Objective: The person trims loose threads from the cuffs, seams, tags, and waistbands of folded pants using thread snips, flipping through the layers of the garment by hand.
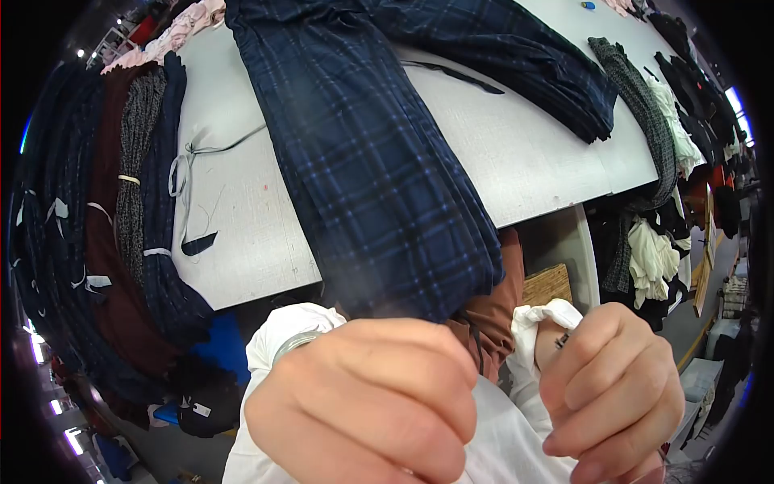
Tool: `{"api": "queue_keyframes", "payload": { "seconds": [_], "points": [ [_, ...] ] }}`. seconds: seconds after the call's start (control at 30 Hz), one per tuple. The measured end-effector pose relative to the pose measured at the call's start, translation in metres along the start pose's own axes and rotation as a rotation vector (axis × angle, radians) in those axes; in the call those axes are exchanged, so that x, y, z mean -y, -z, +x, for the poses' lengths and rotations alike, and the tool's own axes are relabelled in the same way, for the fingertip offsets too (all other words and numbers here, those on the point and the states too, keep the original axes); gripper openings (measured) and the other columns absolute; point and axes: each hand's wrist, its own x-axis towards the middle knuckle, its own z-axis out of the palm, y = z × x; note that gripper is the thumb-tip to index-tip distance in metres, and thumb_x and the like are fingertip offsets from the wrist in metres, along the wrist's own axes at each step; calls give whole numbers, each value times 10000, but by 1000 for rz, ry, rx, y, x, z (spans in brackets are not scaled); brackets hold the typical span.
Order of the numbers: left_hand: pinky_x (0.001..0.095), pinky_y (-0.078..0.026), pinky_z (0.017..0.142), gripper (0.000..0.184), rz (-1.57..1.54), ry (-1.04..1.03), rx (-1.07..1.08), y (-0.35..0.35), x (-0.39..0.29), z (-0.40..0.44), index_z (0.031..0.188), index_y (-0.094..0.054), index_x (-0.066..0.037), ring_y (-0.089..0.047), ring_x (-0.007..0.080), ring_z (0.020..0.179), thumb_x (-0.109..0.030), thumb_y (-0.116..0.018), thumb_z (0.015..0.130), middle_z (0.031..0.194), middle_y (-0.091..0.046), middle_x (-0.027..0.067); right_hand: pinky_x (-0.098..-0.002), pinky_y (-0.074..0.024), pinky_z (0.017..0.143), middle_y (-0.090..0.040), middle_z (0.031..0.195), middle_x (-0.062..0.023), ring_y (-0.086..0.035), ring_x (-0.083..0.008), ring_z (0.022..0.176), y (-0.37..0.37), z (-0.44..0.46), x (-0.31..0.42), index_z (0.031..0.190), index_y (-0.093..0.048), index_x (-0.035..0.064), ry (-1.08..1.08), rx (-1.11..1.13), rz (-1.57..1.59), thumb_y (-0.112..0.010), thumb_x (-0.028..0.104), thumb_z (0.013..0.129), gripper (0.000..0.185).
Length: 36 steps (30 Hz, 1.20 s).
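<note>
My left hand (363,395) is closed in a fist close to the camera, its back toward me. Whatever its fingers hold, if anything, is hidden. Beside it on the right, my right hand (617,395) has its fingers curled in. A tiny dark piece (562,341) shows by its upper edge, too small to name. Both hands are raised in front of my white top (504,411). Just beyond them lie navy plaid trousers (379,161), one leg hanging over the near table edge and the other stretching to the right.
The pale table (234,258) carries a grey cord (230,145) and a dark strip (463,77). Bundled dark garments (121,218) hang over its left side. A grey patterned garment (645,113) and white cloth (655,258) hang on the right. Reddish-brown fabric (500,315) sits below the edge.
</note>
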Motion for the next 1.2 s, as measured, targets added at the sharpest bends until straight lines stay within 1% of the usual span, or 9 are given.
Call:
{"api": "queue_keyframes", "payload": {
  "seconds": [0.33, 0.4, 0.43, 0.5, 0.6, 0.73, 0.83, 1.03, 1.2],
  "points": [
    [242, -500, 574, 235, 16, -298, -943, -117, 38, 26, 889, -499, -2, -603, 275, 652, -208, -571, 976, 765, -634, 178, -281, -355, 467, -608, 809, -117, -473, -161, 488, -16, -21, 5, 849, -593, 41, -28, -219, -57, -474, 454, 985, 451],
    [251, -514, 562, 220, 25, -44, -976, -136, 6, 12, 901, -534, 25, -623, 272, 636, -178, -593, 961, 798, -650, 198, -206, -365, 385, -663, 679, -82, -449, -96, 371, -22, -5, 7, 688, -630, 28, -75, -392, -90, -604, 149, 931, 273],
    [255, -521, 556, 213, 34, 83, -991, -136, -6, 10, 907, -552, 38, -633, 271, 628, -163, -605, 954, 815, -659, 209, -218, -357, 381, -666, 688, -99, -447, -100, 372, -21, -3, 7, 682, -623, 22, -64, -375, -79, -598, 130, 926, 267],
    [260, -526, 543, 188, -6, 171, -888, -130, -13, -2, 907, -585, 50, -643, 265, 622, -131, -632, 931, 837, -668, 217, -241, -342, 373, -672, 707, -133, -442, -108, 375, -21, -4, 9, 672, -610, 12, -59, -358, -48, -588, 93, 915, 258],
    [259, -509, 524, 149, -66, 96, -533, -77, 3, -6, 884, -617, 38, -637, 252, 634, -100, -674, 892, 852, -662, 208, -269, -350, 455, -613, 780, -125, -475, -160, 474, -16, 2, 11, 811, -608, 24, -142, -216, -3, -507, 416, 978, 437],
    [387, -502, 612, 254, -267, 334, -156, -34, -14, -30, 867, -599, 26, -621, 292, 714, -220, -612, 930, 905, -632, 215, -260, -342, 443, -614, 765, -129, -471, -154, 459, -15, -3, 6, 825, -611, 22, -117, -200, -6, -530, 377, 973, 394],
    [411, -478, 612, 209, -304, 201, -112, -28, -11, -32, 877, -609, 28, -601, 280, 692, -176, -598, 926, 875, -619, 194, -261, -338, 438, -618, 758, -129, -458, -150, 440, -18, -3, 11, 831, -613, 23, -139, -228, -43, -538, 365, 971, 377],
    [296, -418, 545, 161, 334, 54, -420, -51, -28, -10, 751, -546, -53, -511, 186, 605, -75, -666, 856, 845, -546, 72, -262, -325, 430, -623, 750, -121, -435, -137, 415, -20, -5, 12, 824, -614, 22, -119, -256, -74, -547, 356, 965, 369],
    [311, -423, 549, 196, -66, -309, -220, -33, -39, -9, 729, -505, -72, -568, 195, 648, -85, -639, 872, 752, -557, 38, -261, -306, 429, -665, 781, -144, -428, -125, 412, -12, -19, 12, 810, -613, 32, -32, -153, -114, -557, 330, 961, 339]
  ]
}}
